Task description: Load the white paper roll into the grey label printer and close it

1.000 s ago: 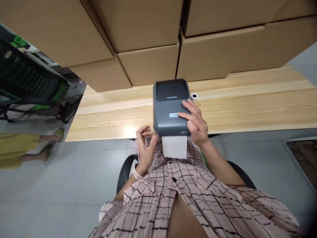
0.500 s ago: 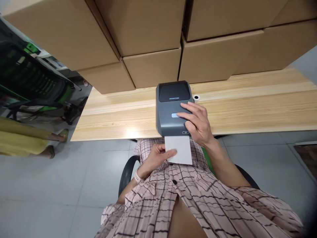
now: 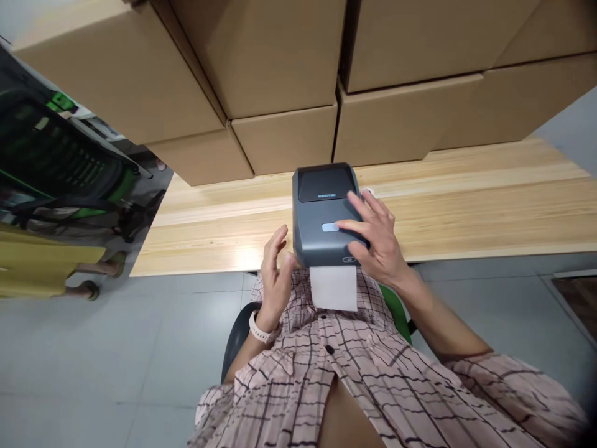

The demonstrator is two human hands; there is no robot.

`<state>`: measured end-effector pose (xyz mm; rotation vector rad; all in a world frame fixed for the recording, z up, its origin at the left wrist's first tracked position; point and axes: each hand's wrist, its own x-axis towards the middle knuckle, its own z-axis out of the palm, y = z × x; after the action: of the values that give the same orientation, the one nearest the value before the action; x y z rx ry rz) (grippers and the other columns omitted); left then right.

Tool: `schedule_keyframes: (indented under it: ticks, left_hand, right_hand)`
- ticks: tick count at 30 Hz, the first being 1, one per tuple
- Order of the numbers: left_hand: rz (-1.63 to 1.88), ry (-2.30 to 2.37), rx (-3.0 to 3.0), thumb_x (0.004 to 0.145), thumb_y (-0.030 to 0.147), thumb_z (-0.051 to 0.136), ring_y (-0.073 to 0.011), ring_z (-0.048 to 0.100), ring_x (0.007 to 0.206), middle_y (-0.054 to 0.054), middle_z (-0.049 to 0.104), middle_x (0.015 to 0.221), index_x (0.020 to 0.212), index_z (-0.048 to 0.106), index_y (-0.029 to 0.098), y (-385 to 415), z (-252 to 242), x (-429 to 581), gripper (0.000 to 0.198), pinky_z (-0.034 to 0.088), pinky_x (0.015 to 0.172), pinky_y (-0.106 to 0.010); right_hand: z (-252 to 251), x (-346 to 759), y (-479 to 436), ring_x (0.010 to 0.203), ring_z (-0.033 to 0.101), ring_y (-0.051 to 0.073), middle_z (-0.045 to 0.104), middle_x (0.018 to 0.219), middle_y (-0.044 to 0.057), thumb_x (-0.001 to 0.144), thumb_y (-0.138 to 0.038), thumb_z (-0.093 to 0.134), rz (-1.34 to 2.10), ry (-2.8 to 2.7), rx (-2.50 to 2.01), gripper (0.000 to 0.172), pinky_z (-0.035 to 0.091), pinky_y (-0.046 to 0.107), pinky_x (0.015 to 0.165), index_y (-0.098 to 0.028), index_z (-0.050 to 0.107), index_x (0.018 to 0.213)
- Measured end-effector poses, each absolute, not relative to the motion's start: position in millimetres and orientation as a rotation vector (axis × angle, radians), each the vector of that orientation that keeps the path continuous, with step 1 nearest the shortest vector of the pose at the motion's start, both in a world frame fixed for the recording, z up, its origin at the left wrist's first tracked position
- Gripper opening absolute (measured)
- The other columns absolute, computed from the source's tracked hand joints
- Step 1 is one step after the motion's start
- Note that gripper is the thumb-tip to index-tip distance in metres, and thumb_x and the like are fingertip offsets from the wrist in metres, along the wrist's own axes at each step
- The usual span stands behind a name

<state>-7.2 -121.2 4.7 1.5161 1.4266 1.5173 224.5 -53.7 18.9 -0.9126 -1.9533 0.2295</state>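
Note:
A dark grey label printer (image 3: 321,205) stands at the front edge of a light wooden table (image 3: 466,205). A white label (image 3: 333,288) hangs out of its front slot. My right hand (image 3: 375,239) lies on the printer's top right side, fingers spread, a fingertip close to the pale blue button (image 3: 329,228). My left hand (image 3: 275,280) is raised beside the printer's left front corner, fingers apart and holding nothing, just left of the label. A pale watch (image 3: 260,328) is on that wrist.
Stacked cardboard boxes (image 3: 280,74) fill the back of the table right behind the printer. A small white round thing peeks out behind my right hand. A black and green chair (image 3: 60,168) and a person in yellow (image 3: 41,267) are at the left.
My left hand has let go of the label's lower left edge and risen to the printer's left side, fingers opening. The label now hangs free. My right hand stays on the printer.

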Motion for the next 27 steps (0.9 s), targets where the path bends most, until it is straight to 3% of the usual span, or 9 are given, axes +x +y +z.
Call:
schedule_keyframes:
  ticks: [2,5,11,14,20,25,27]
  left_hand:
    - [1.404,1.385,1.627,0.107,0.048,0.050,-0.0271,0.038,0.162,-0.007,0.041,0.173,0.163,0.042,0.034,-120,0,-2,0.058,0.036,0.132,-0.050]
    - [1.343,1.345,1.650,0.109,0.047,0.044,-0.0261,0.026,0.167,-0.004,0.027,0.180,0.169,0.026,0.037,-122,-8,5,0.064,0.026,0.138,-0.050]
    - [1.455,1.282,1.618,0.109,0.049,0.044,-0.0289,0.014,0.170,0.000,0.021,0.181,0.170,0.025,0.037,-121,-14,13,0.065,0.014,0.140,-0.052]
    - [1.486,1.298,1.614,0.108,0.053,0.044,-0.0297,0.013,0.170,0.000,0.023,0.180,0.168,0.031,0.037,-118,-14,13,0.063,0.012,0.140,-0.053]
    - [1.582,1.244,1.597,0.108,0.056,0.038,-0.0300,0.026,0.167,-0.003,0.037,0.176,0.165,0.040,0.032,-112,-13,11,0.062,0.018,0.139,-0.052]
    - [1.689,1.051,1.574,0.107,0.061,0.039,-0.0265,0.037,0.162,-0.001,0.049,0.169,0.168,0.032,0.036,-83,11,2,0.066,0.025,0.138,-0.047]
    - [1.728,0.992,1.623,0.105,0.064,0.043,-0.0262,0.041,0.161,-0.001,0.060,0.160,0.168,0.030,0.038,-62,26,-5,0.069,0.020,0.139,-0.048]
  right_hand:
    - [2,228,-56,0.162,0.035,0.032,0.043,0.172,0.001,0.109,-0.049,0.040,0.322,-1.774,-0.915,0.046,0.031,0.065,0.131,-0.036,0.057,0.150]
    - [-20,227,-64,0.164,0.031,0.029,0.035,0.176,0.002,0.111,-0.056,0.029,0.477,-1.648,-0.976,0.061,0.030,0.060,0.133,-0.035,0.036,0.167]
    - [-25,216,-76,0.166,0.025,0.030,0.027,0.178,-0.005,0.109,-0.064,0.025,0.593,-1.634,-1.051,0.066,0.020,0.063,0.136,-0.043,0.023,0.171]
    - [-20,215,-77,0.165,0.028,0.031,0.030,0.178,-0.005,0.108,-0.066,0.022,0.576,-1.644,-1.048,0.068,0.020,0.063,0.136,-0.041,0.025,0.171]
    - [-5,217,-79,0.165,0.027,0.032,0.028,0.178,-0.005,0.107,-0.070,0.017,0.648,-1.652,-1.045,0.070,0.023,0.063,0.136,-0.043,0.022,0.171]
    - [36,223,-54,0.162,0.034,0.037,0.039,0.174,0.003,0.102,-0.078,0.012,0.470,-1.774,-1.038,0.082,0.017,0.065,0.136,-0.036,0.030,0.170]
    - [56,222,-31,0.161,0.037,0.034,0.047,0.170,0.005,0.101,-0.081,0.010,0.370,-1.802,-0.965,0.084,0.014,0.064,0.136,-0.034,0.038,0.166]
